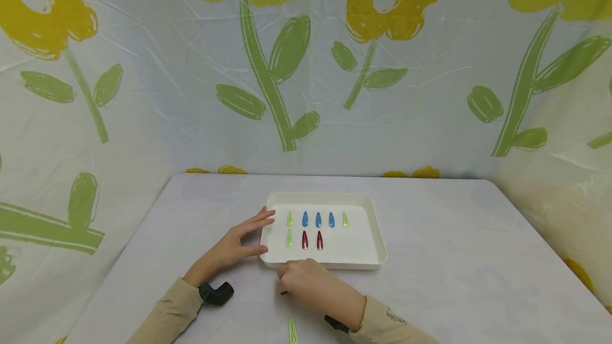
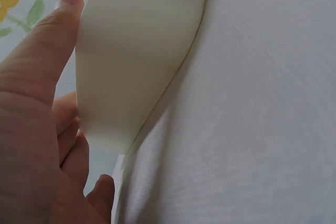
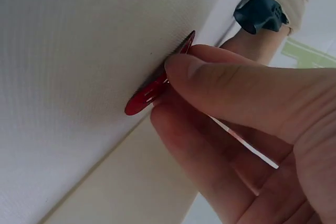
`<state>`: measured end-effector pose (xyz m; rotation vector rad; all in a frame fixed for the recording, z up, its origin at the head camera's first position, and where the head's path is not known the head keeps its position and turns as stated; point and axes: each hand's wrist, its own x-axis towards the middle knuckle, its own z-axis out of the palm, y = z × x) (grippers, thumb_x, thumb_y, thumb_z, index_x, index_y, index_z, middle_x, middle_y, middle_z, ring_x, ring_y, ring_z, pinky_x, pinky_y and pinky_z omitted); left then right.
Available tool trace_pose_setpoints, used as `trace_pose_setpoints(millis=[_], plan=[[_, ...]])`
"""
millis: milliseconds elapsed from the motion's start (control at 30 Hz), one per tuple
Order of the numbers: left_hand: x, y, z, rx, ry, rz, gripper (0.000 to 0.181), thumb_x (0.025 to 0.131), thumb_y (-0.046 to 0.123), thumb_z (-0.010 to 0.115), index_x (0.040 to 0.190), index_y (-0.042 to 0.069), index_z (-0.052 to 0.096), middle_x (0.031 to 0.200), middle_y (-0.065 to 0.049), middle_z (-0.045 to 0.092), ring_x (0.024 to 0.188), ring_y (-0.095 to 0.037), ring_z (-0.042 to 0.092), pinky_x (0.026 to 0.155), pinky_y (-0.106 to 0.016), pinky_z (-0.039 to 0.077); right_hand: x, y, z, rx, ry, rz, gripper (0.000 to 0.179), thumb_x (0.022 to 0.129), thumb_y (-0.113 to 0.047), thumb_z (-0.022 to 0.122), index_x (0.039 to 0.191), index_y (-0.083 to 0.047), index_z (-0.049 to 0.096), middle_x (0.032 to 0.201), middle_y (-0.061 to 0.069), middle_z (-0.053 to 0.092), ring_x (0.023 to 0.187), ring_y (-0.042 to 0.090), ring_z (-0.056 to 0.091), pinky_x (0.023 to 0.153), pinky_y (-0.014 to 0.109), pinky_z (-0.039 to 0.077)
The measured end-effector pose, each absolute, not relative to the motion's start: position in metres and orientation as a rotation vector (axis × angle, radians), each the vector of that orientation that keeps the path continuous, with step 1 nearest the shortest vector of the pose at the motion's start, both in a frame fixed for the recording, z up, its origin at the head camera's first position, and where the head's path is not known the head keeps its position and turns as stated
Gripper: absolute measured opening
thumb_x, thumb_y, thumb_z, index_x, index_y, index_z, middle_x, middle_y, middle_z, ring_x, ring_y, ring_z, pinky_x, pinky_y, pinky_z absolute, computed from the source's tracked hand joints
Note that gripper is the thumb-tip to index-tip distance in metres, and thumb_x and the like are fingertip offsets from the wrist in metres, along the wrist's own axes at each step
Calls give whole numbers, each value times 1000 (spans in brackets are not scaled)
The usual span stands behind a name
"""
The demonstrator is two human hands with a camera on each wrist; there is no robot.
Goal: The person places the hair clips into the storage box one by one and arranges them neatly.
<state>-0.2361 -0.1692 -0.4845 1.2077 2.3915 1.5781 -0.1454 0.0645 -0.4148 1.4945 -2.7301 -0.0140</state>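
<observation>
My right hand (image 1: 306, 279) is just in front of the white tray (image 1: 375, 259). Between its thumb and fingers it pinches a red snap hair clip (image 3: 143, 100), mostly hidden by the hand in the head view. My left hand (image 1: 236, 243) rests at the tray's left side with its fingers extended, the thumb touching the rim. In the tray's back row lie a green clip (image 1: 289, 219), several blue clips (image 1: 318, 220) and another green clip (image 1: 345, 220). The front row has one green clip (image 1: 289, 239) and two red clips (image 1: 305, 240).
A loose green clip (image 1: 293, 330) lies on the pale table (image 1: 454, 259) at the near edge of the head view, below my right hand. A flower-printed cloth (image 1: 406, 121) hangs behind the table and along both sides.
</observation>
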Motion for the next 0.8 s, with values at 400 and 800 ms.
trace_pose_setpoints(millis=[400, 800], plan=[[-238, -171, -487, 1204, 2400, 1558, 67, 86, 17, 78, 144, 2, 49, 158, -12, 35, 151, -28, 15, 116, -17, 14, -144, 66, -412, 1427, -2929, 218, 16, 84, -5, 77, 77, -20, 76, 71, -14, 58, 61, -5, 47, 57, 10, 39], [-238, -171, -489, 1242, 2407, 1566, 65, 87, 15, 77, 144, 0, 49, 158, -13, 35, 150, -32, 15, 115, -16, 15, -143, 69, -411, 1451, -2962, 243, 22, 83, -4, 78, 72, -20, 67, 66, -14, 51, 60, -1, 43, 53, 12, 35]])
